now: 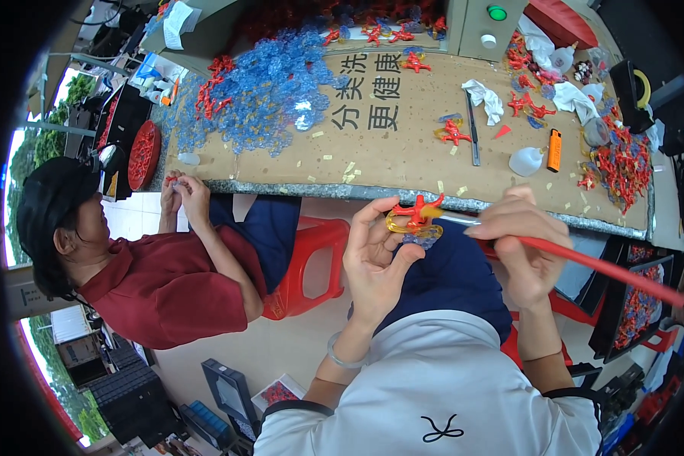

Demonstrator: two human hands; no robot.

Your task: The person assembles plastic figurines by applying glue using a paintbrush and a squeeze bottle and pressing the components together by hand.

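Note:
My left hand (pixel 375 262) holds a small red figurine (pixel 416 213) between fingers and thumb, just off the table's near edge. The figurine has clear yellow and blue parts below its red body. A paintbrush (pixel 596 267) with a red handle and a silver ferrule is gripped in my right hand (pixel 528 239). Its yellowish bristles meet the right side of the figurine, touching or very nearly so. On the table beyond lie another red figurine (pixel 454 133), slim metal tweezers (pixel 473 129) and a round translucent bottle (pixel 526 161).
Cardboard (pixel 403 163) covers the table. A heap of clear blue pieces (pixel 270 91) spreads at the far left; red figurines (pixel 622 163) are piled at right, near an orange-and-black object (pixel 555 150) and crumpled tissue (pixel 485 102). At left sits a co-worker (pixel 175 292) on a red stool (pixel 311 258).

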